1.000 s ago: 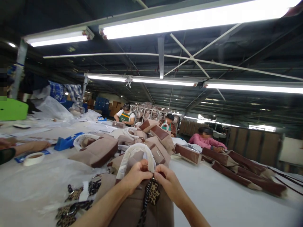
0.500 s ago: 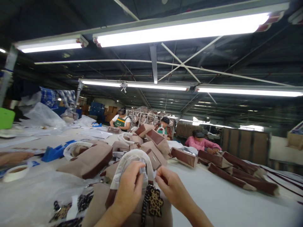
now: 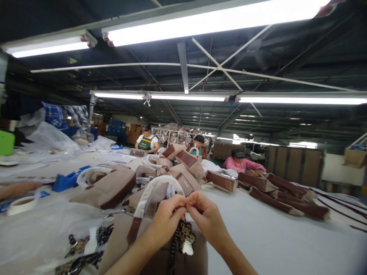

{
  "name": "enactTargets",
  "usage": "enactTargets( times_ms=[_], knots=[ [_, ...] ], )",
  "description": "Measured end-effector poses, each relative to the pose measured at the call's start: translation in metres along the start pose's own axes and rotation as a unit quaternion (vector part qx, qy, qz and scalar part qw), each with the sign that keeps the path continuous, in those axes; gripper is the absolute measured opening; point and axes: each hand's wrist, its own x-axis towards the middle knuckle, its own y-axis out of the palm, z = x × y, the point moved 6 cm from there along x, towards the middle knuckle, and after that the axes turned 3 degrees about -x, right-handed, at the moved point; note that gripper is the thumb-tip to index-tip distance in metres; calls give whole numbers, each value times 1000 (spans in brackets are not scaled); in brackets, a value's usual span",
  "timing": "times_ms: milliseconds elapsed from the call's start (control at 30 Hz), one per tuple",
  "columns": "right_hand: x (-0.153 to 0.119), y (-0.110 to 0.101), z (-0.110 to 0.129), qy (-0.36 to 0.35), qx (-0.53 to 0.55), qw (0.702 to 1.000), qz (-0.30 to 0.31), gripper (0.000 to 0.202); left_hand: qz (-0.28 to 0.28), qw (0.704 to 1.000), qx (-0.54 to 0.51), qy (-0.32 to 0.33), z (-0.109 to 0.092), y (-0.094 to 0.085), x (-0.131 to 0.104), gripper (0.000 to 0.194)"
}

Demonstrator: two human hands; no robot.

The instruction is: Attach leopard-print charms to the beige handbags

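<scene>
Both hands back together now, they were apart half a second ago.

My left hand (image 3: 166, 217) and right hand (image 3: 205, 215) meet fingertip to fingertip, pinched shut on something too small for me to make out, right over the tan bag (image 3: 160, 259). Its wrapped white handle (image 3: 156, 189) loops up just behind them, and the leopard charm (image 3: 186, 236) dangles just below, against the bag's front.
</scene>
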Motion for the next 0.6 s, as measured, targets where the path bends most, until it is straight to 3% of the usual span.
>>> enactTargets(
  times_ms=[100,200,333,500,533,600],
  knots=[
    [0,-1,-5,52,68,996,-23,19,1,1000,26,3,-6,0,6,14],
    [-7,0,-14,135,158,977,-40,31,-19,999,9,-30,0,0,8,14],
    [-23,4,-25,226,259,938,-45,48,-16,993,-73,-87,14,4,8,9],
    [-35,8,-29,272,398,873,-71,47,-18,983,-135,-120,21,4,7,7],
    [-35,8,-28,262,402,875,-67,47,-20,983,-136,-121,21,4,7,8],
    [-35,5,-24,221,354,907,-59,43,-24,983,-132,-122,23,3,6,10]
  ],
)
